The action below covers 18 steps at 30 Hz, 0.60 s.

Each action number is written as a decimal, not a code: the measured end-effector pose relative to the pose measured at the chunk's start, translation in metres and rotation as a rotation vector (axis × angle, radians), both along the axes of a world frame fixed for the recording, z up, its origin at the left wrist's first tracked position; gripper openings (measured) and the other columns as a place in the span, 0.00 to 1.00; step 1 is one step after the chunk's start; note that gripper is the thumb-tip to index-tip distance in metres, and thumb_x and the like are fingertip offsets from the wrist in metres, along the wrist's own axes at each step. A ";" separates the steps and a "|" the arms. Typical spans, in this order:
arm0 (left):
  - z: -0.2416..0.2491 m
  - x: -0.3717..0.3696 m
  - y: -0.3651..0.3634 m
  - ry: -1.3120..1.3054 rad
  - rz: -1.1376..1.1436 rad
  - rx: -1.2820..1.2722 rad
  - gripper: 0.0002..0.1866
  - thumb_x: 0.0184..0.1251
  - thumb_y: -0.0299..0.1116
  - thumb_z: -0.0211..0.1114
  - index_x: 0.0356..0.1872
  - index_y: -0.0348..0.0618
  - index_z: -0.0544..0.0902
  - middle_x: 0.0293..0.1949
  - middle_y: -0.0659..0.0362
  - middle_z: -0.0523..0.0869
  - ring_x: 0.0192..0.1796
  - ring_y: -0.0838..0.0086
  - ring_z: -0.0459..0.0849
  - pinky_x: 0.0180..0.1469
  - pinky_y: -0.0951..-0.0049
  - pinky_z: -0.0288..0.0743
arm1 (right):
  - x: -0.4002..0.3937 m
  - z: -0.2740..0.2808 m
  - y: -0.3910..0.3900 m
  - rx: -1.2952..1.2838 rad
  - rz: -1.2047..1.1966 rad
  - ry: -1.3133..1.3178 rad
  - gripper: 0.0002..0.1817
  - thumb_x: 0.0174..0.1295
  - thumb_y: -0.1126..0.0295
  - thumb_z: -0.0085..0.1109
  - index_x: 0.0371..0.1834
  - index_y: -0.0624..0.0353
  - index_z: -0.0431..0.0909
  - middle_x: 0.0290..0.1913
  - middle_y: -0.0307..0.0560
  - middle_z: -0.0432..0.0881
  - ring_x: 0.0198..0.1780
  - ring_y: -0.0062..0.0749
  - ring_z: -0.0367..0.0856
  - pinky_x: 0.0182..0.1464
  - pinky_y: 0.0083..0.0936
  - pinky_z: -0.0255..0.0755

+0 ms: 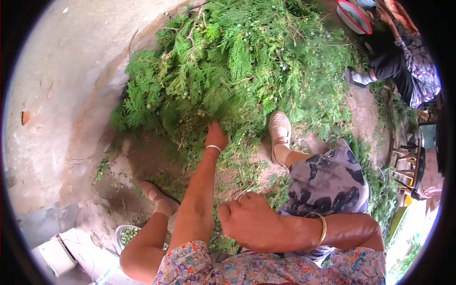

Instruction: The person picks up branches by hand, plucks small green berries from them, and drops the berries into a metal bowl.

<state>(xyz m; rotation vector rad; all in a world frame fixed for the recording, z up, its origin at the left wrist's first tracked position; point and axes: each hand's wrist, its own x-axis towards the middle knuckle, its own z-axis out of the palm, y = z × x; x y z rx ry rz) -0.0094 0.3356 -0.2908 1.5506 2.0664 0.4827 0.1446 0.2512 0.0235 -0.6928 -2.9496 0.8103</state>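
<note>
A large heap of green conifer branches (pixel 237 61) covers the ground ahead of me. My left hand (pixel 216 135), with a pale bangle at the wrist, reaches to the near edge of the heap, and its fingertips are lost among the foliage. My right hand (pixel 251 221) is held in front of my chest with its fingers curled, a ring on one finger and a gold-coloured bangle at the wrist. What it holds, if anything, is hidden. Beside my left knee, a bowl (pixel 118 237) contains small green cones or berries.
My two shoes stand at the near side of the heap. Another person (pixel 403 66) sits at the upper right beside a red-rimmed white basin (pixel 354 16). A wooden stool or chair (pixel 406 164) is at the right. A concrete wall (pixel 52 90) runs along the left.
</note>
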 end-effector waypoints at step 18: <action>0.219 -0.081 -0.071 -0.923 0.377 -0.099 0.06 0.56 0.24 0.64 0.24 0.41 0.75 0.16 0.68 0.67 0.14 0.84 0.62 0.13 0.78 0.52 | -0.013 -0.004 0.013 -0.116 -0.105 -0.001 0.11 0.46 0.71 0.62 0.27 0.67 0.71 0.22 0.59 0.78 0.29 0.53 0.81 0.31 0.43 0.73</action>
